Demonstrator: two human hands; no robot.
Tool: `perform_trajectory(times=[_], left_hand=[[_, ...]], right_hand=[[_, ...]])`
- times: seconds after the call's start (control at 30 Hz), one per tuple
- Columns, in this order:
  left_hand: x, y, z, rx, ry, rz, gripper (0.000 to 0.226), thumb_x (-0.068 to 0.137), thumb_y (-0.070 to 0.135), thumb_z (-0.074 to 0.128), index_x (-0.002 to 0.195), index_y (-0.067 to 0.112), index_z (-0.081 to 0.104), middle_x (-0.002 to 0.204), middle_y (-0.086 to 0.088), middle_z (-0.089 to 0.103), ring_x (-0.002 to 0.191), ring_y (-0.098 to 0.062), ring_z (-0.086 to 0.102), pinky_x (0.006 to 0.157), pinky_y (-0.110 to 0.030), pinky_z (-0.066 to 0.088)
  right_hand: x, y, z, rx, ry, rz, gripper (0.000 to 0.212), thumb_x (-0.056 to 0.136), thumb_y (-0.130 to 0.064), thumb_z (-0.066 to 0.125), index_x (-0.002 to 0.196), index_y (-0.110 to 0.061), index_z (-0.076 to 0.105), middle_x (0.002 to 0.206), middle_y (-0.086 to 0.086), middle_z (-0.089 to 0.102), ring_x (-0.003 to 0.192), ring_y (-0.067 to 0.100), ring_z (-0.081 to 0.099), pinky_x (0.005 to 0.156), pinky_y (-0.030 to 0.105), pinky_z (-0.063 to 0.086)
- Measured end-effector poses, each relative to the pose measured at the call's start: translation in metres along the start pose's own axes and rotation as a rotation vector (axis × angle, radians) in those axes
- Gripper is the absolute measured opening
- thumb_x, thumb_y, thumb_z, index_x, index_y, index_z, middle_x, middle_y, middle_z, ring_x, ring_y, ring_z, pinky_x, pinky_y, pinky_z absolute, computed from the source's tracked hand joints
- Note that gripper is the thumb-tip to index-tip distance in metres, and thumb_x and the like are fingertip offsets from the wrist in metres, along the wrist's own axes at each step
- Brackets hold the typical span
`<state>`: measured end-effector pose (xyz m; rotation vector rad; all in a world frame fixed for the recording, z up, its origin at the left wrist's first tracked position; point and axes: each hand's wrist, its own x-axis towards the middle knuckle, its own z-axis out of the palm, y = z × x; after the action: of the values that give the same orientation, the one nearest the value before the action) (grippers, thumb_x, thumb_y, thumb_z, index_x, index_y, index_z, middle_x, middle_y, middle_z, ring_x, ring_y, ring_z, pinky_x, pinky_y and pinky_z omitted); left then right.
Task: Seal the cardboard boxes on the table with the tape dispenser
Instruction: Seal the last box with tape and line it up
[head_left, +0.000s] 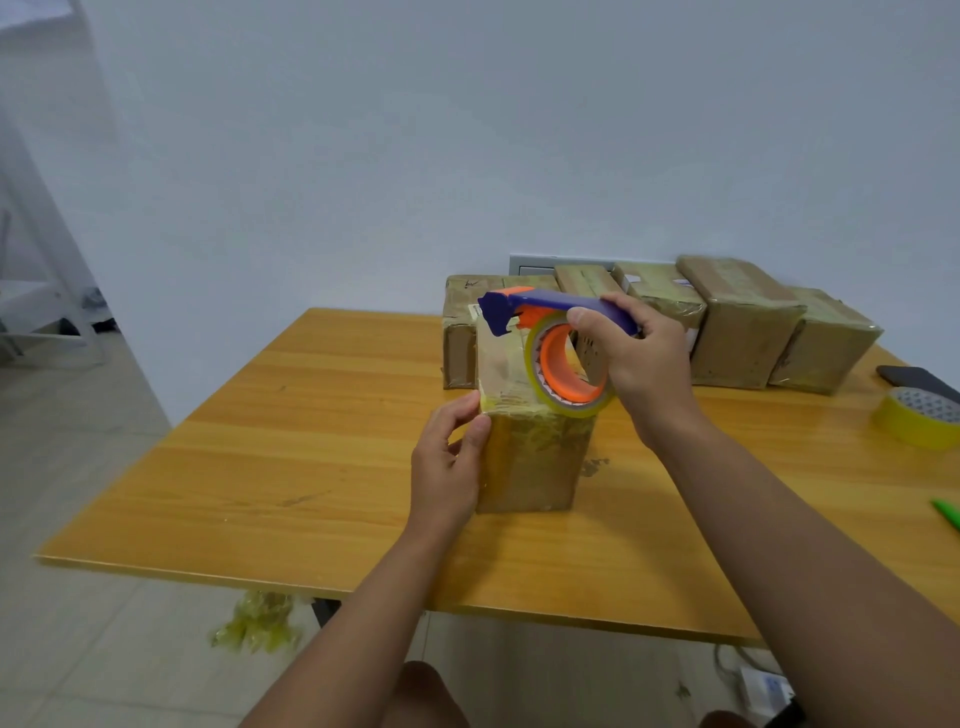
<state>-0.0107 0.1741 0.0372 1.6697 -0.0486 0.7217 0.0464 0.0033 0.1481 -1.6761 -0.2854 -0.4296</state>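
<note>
A cardboard box (535, 462) stands upright in the middle of the wooden table (291, 467), its top wrapped in shiny clear tape. My right hand (639, 358) grips the blue handle of the tape dispenser (550, 332), whose orange hub and yellowish tape roll sit over the box's top. A strip of tape runs from the blue cutter head down across the top face. My left hand (452, 467) holds the box's near left top corner, thumb and fingers pinching the edge.
Several taped cardboard boxes (737, 322) stand in a row along the wall at the back right. A yellow tape roll (919, 415), a dark phone (919, 379) and a green pen (945, 512) lie at the right edge. Crumpled tape (260, 618) hangs under the table's front.
</note>
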Motion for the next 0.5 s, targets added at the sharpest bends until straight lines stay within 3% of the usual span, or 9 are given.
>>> perform_trajectory(times=[0.13, 0.33, 0.5], left_hand=[[0.0016, -0.0031, 0.0041, 0.069, 0.05, 0.054, 0.02, 0.095, 0.038, 0.052, 0.114, 0.035, 0.06, 0.112, 0.009, 0.064, 0.108, -0.003, 0.058, 0.079, -0.024, 0.054], [0.002, 0.0007, -0.0022, 0.053, -0.011, 0.05, 0.018, 0.093, 0.041, 0.053, 0.11, 0.044, 0.057, 0.112, 0.012, 0.062, 0.108, 0.002, 0.056, 0.078, -0.015, 0.051], [0.0036, 0.001, 0.0029, 0.001, 0.035, 0.019, 0.021, 0.084, 0.046, 0.061, 0.104, 0.04, 0.06, 0.108, 0.008, 0.064, 0.103, -0.001, 0.059, 0.078, -0.027, 0.057]], right_hand=[[0.0, -0.0002, 0.001, 0.001, 0.007, -0.002, 0.04, 0.084, -0.038, 0.075, 0.118, -0.025, 0.058, 0.119, 0.004, 0.059, 0.106, 0.017, 0.059, 0.088, 0.034, 0.056], [0.0001, 0.0016, 0.0, -0.016, 0.008, 0.0, 0.043, 0.083, -0.039, 0.075, 0.12, -0.024, 0.059, 0.119, 0.004, 0.06, 0.107, 0.018, 0.059, 0.09, 0.038, 0.056], [0.0, 0.0034, -0.0005, -0.02, 0.011, -0.008, 0.046, 0.082, -0.041, 0.076, 0.121, -0.023, 0.06, 0.119, 0.005, 0.06, 0.106, 0.018, 0.06, 0.09, 0.038, 0.056]])
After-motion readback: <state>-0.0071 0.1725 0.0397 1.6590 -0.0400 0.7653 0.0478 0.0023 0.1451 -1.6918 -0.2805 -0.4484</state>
